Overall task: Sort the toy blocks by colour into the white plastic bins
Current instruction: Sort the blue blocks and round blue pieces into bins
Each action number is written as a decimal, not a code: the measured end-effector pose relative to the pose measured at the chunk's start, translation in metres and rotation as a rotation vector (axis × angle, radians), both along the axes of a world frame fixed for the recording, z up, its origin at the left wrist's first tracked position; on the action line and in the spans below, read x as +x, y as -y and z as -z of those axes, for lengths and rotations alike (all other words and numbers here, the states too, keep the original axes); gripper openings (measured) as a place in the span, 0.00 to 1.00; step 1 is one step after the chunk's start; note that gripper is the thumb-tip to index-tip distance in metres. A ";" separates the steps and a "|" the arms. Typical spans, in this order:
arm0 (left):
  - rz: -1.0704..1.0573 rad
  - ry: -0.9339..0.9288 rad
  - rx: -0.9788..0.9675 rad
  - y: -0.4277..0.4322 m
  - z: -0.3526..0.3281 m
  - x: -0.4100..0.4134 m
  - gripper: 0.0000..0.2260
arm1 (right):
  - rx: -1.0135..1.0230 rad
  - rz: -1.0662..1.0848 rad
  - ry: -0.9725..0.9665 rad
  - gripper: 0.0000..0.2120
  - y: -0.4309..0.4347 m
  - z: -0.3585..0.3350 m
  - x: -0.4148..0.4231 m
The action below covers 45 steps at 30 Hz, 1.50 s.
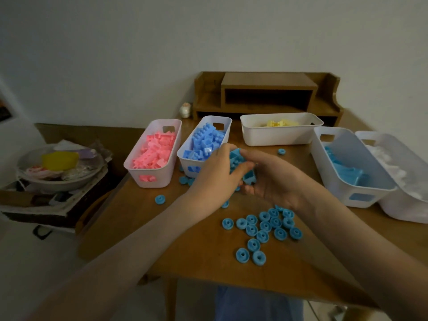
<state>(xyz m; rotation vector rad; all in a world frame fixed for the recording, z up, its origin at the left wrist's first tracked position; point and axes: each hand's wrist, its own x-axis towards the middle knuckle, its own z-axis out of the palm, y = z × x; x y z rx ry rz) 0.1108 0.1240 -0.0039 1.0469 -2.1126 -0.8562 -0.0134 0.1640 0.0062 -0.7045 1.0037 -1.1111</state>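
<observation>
My left hand [215, 174] and my right hand [271, 177] meet above the table's middle, both curled round a clump of light blue blocks [238, 158]. Five white bins stand in an arc: a pink-block bin [172, 126], a blue-block bin [228, 121], a yellow-block bin [278, 135], a light-blue-block bin [347, 188] and a white-block bin [407, 209]. Several light blue ring-shaped pieces [264, 228] lie loose on the wooden table [201, 251] below my hands. One ring [160, 199] lies alone at the left, another [281, 151] by the yellow bin.
A wooden desk shelf [268, 93] stands at the back against the wall, with a small figurine [185, 110] beside it. Left of the table, a bowl of odds and ends [60, 165] sits on a stack of boxes. The table's front edge is near my lap.
</observation>
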 end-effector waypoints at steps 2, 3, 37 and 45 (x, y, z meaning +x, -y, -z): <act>0.018 0.076 -0.037 -0.002 -0.001 -0.012 0.19 | 0.046 0.100 0.003 0.15 0.001 0.003 -0.003; 0.037 0.118 -0.049 -0.003 -0.001 -0.018 0.21 | 0.059 0.151 -0.007 0.15 0.001 0.003 -0.007; -0.026 0.642 -0.248 0.035 0.033 -0.013 0.22 | -0.466 0.306 -1.807 0.21 -0.021 0.011 -0.078; 0.050 0.512 -0.316 0.040 0.059 -0.011 0.19 | -0.338 -0.218 -1.683 0.26 0.019 0.049 -0.041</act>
